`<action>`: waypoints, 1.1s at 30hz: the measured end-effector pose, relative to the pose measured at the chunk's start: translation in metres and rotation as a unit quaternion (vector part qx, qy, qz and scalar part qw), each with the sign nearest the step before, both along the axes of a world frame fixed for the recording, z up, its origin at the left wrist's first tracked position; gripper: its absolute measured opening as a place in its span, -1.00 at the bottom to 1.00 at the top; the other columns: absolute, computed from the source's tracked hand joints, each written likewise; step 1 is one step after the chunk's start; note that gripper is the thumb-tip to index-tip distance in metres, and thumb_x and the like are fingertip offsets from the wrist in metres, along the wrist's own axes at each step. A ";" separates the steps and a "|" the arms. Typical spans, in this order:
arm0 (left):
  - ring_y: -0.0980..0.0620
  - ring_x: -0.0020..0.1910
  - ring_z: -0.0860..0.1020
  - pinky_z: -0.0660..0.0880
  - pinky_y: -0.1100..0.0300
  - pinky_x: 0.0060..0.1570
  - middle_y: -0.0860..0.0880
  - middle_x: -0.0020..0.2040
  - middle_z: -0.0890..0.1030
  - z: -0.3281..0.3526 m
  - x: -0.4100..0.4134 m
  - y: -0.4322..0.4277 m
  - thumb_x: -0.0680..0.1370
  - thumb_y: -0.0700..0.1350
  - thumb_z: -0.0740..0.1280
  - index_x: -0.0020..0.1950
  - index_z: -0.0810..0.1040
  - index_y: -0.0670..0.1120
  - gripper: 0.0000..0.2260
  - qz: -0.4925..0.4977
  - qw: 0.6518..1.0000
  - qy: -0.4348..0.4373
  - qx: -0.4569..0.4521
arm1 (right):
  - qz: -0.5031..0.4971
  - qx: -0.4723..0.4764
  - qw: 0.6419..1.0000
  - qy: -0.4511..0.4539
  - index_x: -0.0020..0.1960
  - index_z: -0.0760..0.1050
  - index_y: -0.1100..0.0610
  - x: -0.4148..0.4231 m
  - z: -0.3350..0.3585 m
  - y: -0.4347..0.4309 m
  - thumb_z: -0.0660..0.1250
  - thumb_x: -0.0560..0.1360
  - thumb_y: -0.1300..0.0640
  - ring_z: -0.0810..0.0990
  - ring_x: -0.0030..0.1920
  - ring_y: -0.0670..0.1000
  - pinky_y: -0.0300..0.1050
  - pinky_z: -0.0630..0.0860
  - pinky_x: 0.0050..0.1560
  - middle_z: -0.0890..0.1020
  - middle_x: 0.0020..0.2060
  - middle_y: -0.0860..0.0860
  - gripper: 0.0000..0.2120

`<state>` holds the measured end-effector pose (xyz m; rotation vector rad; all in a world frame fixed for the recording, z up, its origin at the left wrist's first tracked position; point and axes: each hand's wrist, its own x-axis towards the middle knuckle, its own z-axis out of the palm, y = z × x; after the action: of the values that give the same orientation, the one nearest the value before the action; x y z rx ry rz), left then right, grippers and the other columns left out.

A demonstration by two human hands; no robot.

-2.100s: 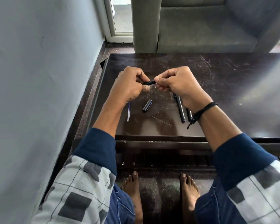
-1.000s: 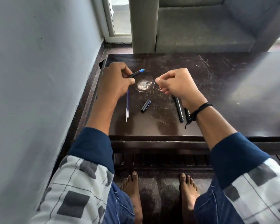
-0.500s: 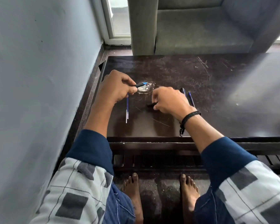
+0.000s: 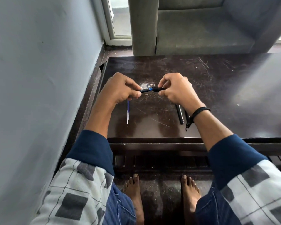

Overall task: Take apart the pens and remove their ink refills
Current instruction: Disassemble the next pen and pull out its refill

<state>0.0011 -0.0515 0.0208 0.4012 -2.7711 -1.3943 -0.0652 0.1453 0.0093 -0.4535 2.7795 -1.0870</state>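
The left hand and right hand are raised side by side a little above the middle of the frame, and between them they hold one black pen. The left hand's thumb and curled fingers pinch its left end; the right hand's fingers and thumb are curled round its right end. The pen's long axis runs left to right across the frame, its right end slightly higher. A short blue section shows at its middle, between the two black parts; whether those parts are joined or already apart I cannot tell.

Below the left hand, thin refills lie close together on the table, their length running up and down the frame, blue at the upper end and clear toward the lower. Below the right hand, a black barrel lies on the table the same way, leaning slightly, with a second dark piece just beside it, mostly hidden by the black wristband.

The table is dark and scratched. A grey armchair stands past its far edge at the top of the frame, a pale wall fills the left, and two bare feet show at the bottom.
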 end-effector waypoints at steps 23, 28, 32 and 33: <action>0.18 -0.51 0.59 0.44 0.39 -0.46 -0.18 -0.25 0.71 0.005 0.000 0.021 0.48 -0.26 0.51 -0.06 0.72 -0.23 -0.93 0.043 0.996 0.029 0.069 | 0.006 -0.175 0.982 -0.066 -0.15 0.69 0.01 0.000 0.000 -0.007 0.48 0.45 0.32 0.59 -0.33 -0.10 -0.18 0.48 -0.29 0.70 -0.31 0.00 -0.79; 0.20 -0.55 0.55 0.40 0.40 -0.50 -0.15 -0.28 0.68 0.005 0.000 0.027 0.50 -0.26 0.49 -0.04 0.71 -0.27 -0.91 0.044 0.995 0.045 0.078 | -0.006 -0.196 0.978 -0.067 -0.18 0.68 0.04 0.000 0.003 -0.005 0.46 0.44 0.36 0.66 -0.28 -0.02 0.04 0.65 -0.11 0.72 -0.28 0.11 -0.78; 0.20 -0.58 0.51 0.36 0.41 -0.52 -0.14 -0.30 0.66 0.007 0.001 0.031 0.51 -0.27 0.48 -0.05 0.71 -0.28 -0.92 0.034 0.994 0.052 0.086 | -0.002 -0.198 0.978 -0.067 -0.12 0.70 0.15 0.000 0.009 0.000 0.47 0.47 0.36 0.66 -0.32 -0.08 0.00 0.66 -0.06 0.71 -0.30 0.09 -0.86; 0.20 -0.59 0.50 0.36 0.41 -0.53 -0.15 -0.31 0.66 0.007 0.000 0.032 0.51 -0.27 0.48 -0.05 0.71 -0.28 -0.92 0.032 0.995 0.052 0.084 | -0.005 -0.199 0.978 -0.066 -0.11 0.70 0.16 0.000 0.009 0.001 0.47 0.46 0.37 0.67 -0.33 -0.09 -0.01 0.67 -0.06 0.71 -0.31 0.08 -0.87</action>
<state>0.0012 -0.0195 0.0281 0.4050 -2.5442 -1.5906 -0.0655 0.1462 0.0183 -0.3892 2.4515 -1.6188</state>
